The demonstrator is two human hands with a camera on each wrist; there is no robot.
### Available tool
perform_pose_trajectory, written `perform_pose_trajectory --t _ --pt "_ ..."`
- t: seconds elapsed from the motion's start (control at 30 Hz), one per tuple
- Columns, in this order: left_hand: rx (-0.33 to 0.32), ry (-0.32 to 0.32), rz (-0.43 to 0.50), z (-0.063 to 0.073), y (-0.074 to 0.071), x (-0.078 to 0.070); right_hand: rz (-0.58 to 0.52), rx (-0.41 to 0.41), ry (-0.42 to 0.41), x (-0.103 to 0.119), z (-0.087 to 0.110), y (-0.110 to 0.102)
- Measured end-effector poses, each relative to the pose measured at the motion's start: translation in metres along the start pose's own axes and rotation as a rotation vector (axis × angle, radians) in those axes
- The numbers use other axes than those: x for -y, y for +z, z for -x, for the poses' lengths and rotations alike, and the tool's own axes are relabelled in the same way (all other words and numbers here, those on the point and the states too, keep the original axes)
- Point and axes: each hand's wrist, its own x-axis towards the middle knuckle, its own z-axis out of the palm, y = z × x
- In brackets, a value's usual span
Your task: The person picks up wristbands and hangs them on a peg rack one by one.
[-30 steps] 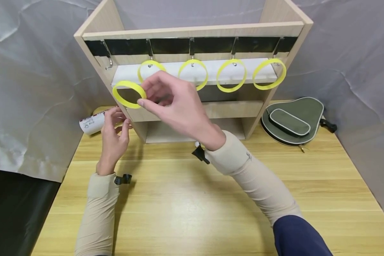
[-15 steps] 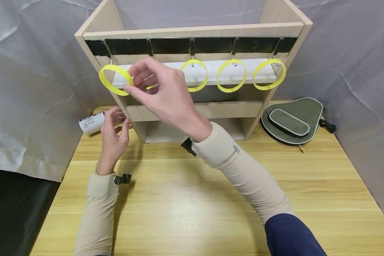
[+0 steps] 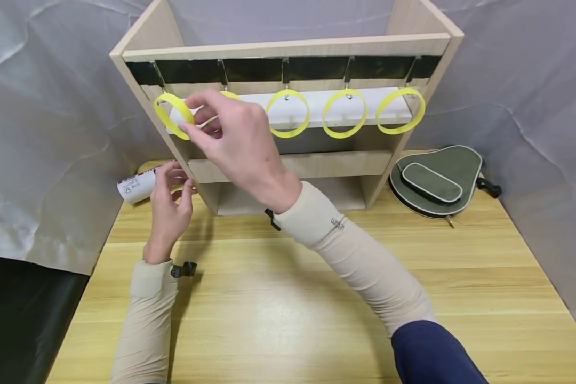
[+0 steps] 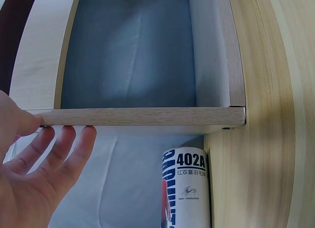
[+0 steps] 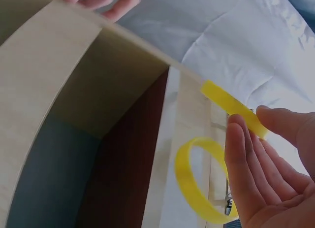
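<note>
My right hand pinches a yellow ring between thumb and fingers at the leftmost hook of a wooden shelf unit. In the right wrist view this ring appears nearly edge-on, and another yellow ring hangs beside the fingers. Several more yellow rings hang from the hooks to the right, one partly hidden behind my right hand. Lower down, my left hand grips the unit's left side panel, thumb on one face and fingertips on the other.
A white shuttlecock tube lies left of the unit on the wooden table. To the right lies a dark green racket case. Grey cloth surrounds the table at the back and sides.
My right hand has moved up and left with the yellow ring, from below the white shelf strip to the leftmost hook. My left hand keeps its hold on the side panel.
</note>
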Motion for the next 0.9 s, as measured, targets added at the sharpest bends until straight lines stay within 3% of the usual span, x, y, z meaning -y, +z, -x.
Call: perform_pose_trajectory --t 0.27,0.67,0.9 --pt "0.002 0.001 0.001 0.0 0.0 0.0 0.171 -0.004 -0.074 -0.007 0.008 0.0" --pt "0.005 -0.005 0.025 -0.002 0.0 -0.001 0.17 -0.124 -0.131 -0.029 0.038 -0.03" --pt "-0.005 -0.025 0.045 0.0 0.001 -0.001 0.149 -0.212 -0.22 -0.042 0.059 -0.055"
